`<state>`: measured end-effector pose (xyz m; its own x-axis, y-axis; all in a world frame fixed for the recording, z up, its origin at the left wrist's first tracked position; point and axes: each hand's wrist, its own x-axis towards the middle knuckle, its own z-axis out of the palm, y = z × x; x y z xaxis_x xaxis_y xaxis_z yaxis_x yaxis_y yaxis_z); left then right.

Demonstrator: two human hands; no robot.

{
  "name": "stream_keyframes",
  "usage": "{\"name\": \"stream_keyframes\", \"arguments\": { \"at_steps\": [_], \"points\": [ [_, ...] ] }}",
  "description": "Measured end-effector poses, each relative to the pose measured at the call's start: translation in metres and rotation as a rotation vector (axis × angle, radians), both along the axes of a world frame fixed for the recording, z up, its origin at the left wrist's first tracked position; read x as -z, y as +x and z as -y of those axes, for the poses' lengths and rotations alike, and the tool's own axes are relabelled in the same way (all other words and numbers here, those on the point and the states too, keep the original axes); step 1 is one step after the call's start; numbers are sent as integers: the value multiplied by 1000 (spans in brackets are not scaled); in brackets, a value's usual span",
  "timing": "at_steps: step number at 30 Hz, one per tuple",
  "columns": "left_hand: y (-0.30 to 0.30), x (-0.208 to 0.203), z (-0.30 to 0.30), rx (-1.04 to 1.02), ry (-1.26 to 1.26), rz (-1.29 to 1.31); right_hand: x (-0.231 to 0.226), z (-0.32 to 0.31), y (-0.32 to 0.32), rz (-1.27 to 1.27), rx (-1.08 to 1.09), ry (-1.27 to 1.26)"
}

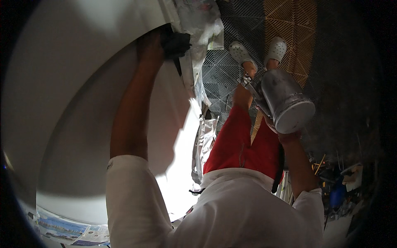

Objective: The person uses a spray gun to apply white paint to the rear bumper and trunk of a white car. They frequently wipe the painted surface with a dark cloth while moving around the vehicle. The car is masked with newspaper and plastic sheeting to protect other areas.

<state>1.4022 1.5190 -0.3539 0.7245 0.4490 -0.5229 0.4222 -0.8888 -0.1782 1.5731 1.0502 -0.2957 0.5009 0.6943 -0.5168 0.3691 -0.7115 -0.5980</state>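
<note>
My left arm reaches forward over a large smooth pale panel point(74, 62). At its far edge, my left hand point(150, 46) lies in deep shadow beside a crumpled black cloth point(175, 44), which it appears to grip; the fingers are hidden. On the right, my right hand point(269, 120) is closed around the handle of a spray gun point(257, 93). The gun's grey metal cup point(285, 97), with a round pale end point(294, 118), faces up toward me and covers part of the hand. The gun is held in front of my legs, apart from the panel.
Crinkled masking sheet point(202, 37) hangs along the panel's right edge. My pale clogs point(276, 48) stand on grey and orange grid floor tiles point(291, 25). Cluttered tools and a blue item point(337, 194) sit at lower right. Printed paper point(62, 227) lies at lower left.
</note>
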Motion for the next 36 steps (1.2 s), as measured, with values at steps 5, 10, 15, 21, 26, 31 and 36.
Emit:
{"name": "stream_keyframes", "arguments": {
  "at_steps": [5,10,15,21,26,31,36],
  "points": [
    [-36,90,-38,-175,-73,-95,6,-2,4,-7,-29,13],
    [-15,93,-18,-143,15,-304,-6,8,9,4,-31,1],
    [-25,45,-7,-26,83,-50,-7,3,14,29,-26,71],
    [-9,-64,4,-53,108,-7,-18,-11,16,33,-8,210],
    [-13,-128,8,-74,172,10,-47,11,19,30,-20,227],
    [22,-230,31,-205,156,-113,-81,57,21,18,-7,135],
    [7,-284,36,-60,265,-162,-88,66,28,-1,16,122]
  ]
}}
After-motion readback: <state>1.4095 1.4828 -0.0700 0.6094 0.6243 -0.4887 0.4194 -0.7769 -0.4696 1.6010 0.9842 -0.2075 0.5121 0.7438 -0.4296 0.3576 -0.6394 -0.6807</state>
